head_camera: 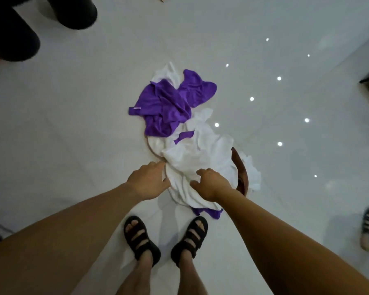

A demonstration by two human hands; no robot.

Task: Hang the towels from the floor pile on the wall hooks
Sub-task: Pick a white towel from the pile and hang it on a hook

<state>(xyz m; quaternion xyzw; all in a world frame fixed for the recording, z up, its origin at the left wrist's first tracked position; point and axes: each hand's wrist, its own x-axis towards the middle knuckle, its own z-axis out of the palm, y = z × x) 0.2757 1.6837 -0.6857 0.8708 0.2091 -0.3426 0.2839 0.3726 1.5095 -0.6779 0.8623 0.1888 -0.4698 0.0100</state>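
One pile (164,107), one white towel (200,158) — left hand (149,179) touching, right hand (211,183) gripping

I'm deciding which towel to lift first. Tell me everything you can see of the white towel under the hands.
The white towel is plain, soft-looking cloth, crumpled in folds on the pale floor and draped over a brown curved rim. A purple towel overlaps its far end; more purple cloth peeks from under its near edge. The left hand touches its left edge; the right hand curls its fingers into it.
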